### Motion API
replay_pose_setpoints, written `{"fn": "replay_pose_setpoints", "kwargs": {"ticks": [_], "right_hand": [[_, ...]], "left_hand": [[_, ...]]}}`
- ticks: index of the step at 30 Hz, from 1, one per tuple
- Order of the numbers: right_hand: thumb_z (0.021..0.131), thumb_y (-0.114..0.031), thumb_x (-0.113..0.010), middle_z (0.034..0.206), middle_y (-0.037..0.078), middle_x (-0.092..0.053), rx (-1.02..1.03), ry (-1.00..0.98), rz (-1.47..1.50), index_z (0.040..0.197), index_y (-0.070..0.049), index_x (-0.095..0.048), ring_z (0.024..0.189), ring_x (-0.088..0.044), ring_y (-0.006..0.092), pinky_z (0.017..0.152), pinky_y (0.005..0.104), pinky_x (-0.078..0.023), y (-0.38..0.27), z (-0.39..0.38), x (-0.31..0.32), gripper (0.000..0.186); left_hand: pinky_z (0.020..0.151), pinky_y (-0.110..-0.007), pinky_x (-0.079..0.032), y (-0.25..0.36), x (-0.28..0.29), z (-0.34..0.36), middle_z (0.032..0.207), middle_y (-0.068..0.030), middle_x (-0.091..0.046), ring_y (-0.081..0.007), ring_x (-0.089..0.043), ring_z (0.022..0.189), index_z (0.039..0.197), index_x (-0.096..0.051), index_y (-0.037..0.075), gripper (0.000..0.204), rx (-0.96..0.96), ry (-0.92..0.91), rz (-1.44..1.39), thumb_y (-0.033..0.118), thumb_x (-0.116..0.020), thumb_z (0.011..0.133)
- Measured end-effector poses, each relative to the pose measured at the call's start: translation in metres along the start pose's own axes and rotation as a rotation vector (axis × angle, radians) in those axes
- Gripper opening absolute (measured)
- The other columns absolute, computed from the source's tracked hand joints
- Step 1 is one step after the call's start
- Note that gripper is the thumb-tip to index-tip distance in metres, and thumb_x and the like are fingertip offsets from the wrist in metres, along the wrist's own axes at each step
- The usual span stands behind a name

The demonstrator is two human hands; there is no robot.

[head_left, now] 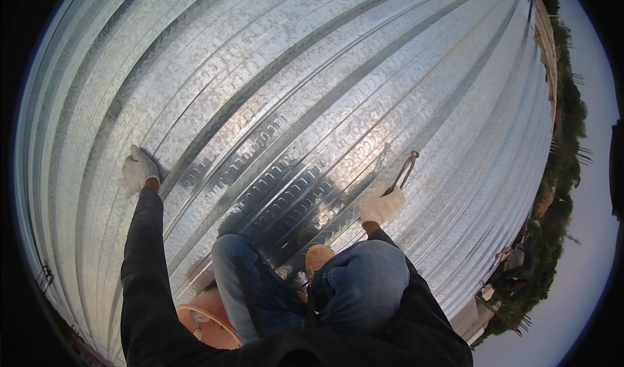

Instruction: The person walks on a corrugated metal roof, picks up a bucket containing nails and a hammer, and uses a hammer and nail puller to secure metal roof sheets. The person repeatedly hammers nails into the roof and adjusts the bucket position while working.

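My left hand (pixel 139 171), in a pale work glove, lies on the ribbed galvanized metal decking (pixel 286 55) at the left. Its fingers are spread and nothing shows in them. In front of my right knee, my right hand (pixel 383 206), gloved alike, is closed around the handles of a pair of metal pincers (pixel 414 154). The head of the pincers points away from me, over the decking. Whether it touches the metal, I cannot tell.
An orange bucket (pixel 207 319) stands beside my left leg, partly hidden. My tan boot (pixel 318 260) is on the decking between my bent knees. Raised ribs run across the sheets. Beyond the right edge are bare rebar ends (pixel 520 325), trees (pixel 564 191) and dark shapes I cannot make out.
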State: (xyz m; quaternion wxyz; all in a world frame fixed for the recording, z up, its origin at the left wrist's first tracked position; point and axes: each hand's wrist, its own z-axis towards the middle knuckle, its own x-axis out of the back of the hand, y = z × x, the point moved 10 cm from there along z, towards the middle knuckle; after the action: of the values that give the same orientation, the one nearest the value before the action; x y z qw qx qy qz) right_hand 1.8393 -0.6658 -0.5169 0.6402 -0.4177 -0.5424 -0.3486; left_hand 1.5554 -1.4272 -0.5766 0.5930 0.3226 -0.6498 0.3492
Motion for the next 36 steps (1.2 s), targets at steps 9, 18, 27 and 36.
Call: {"fn": "replay_pose_setpoints", "kwargs": {"ticks": [9, 18, 27, 36], "right_hand": [[0.112, -0.036, -0.069, 0.130, 0.031, -0.068, 0.027, -0.010, 0.016, 0.132, 0.007, -0.069, 0.127, -0.063, 0.0499, 0.110, 0.0582, -0.050, -0.0028, 0.0006, 0.0021, 0.048], [0.109, -0.033, -0.073, 0.128, 0.030, -0.068, 0.010, 0.028, 0.009, 0.130, 0.005, -0.070, 0.123, -0.065, 0.0495, 0.107, 0.0577, -0.051, -0.0014, 0.0025, 0.0006, 0.043], [0.109, -0.035, -0.074, 0.130, 0.028, -0.068, 0.008, 0.047, -0.005, 0.131, 0.003, -0.070, 0.123, -0.066, 0.0490, 0.106, 0.0576, -0.053, 0.0003, 0.0002, 0.0011, 0.044], [0.108, -0.034, -0.075, 0.132, 0.030, -0.067, 0.018, 0.032, 0.003, 0.132, 0.004, -0.070, 0.125, -0.066, 0.0492, 0.108, 0.0579, -0.052, 0.0004, 0.0010, 0.0003, 0.045]], "left_hand": [[0.120, -0.091, -0.022, -0.0005, 0.0011, -0.0002, 0.162, -0.0146, -0.070, -0.0504, -0.047, 0.158, 0.153, -0.076, 0.020, 0.083, 0.008, -0.027, 0.023, 0.076, -0.035, 0.109], [0.121, -0.091, -0.023, 0.0011, 0.0031, -0.0012, 0.162, -0.0142, -0.070, -0.0484, -0.047, 0.159, 0.154, -0.076, 0.020, 0.084, 0.014, -0.031, 0.009, 0.077, -0.034, 0.109], [0.121, -0.091, -0.023, 0.0003, 0.0014, -0.0008, 0.163, -0.0139, -0.070, -0.0468, -0.048, 0.159, 0.155, -0.076, 0.021, 0.084, 0.005, -0.023, 0.023, 0.078, -0.034, 0.110], [0.122, -0.091, -0.022, 0.0002, 0.0031, -0.0018, 0.163, -0.0153, -0.070, -0.0480, -0.047, 0.160, 0.156, -0.075, 0.021, 0.085, 0.008, -0.017, 0.017, 0.078, -0.034, 0.109]]}}
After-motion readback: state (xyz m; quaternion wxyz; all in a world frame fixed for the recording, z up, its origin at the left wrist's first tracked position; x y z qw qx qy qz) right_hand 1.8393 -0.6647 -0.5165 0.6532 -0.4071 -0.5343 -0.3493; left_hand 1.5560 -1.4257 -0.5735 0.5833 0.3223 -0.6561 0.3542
